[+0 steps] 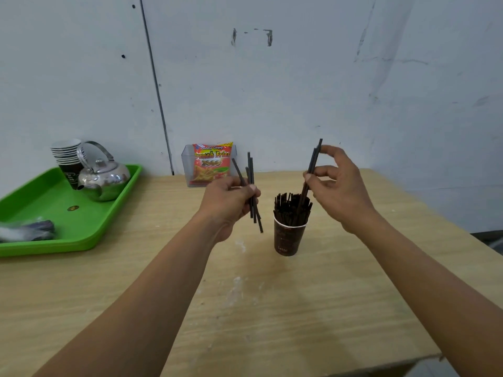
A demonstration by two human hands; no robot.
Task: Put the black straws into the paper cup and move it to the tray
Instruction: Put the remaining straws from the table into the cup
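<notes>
Pale wooden desk is carrying the brown paper cup at centre frame, crammed with black straws. Right hand is pinching two straws over it; left hand is gripping a spare bunch. Forcing them in could tip the cup. Green tray is sitting far left.

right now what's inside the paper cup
A dense bunch of black straws stands in the paper cup, tops above its rim. The right hand pinches more, their lower ends among them. The cup's wall hides everything below.
</notes>
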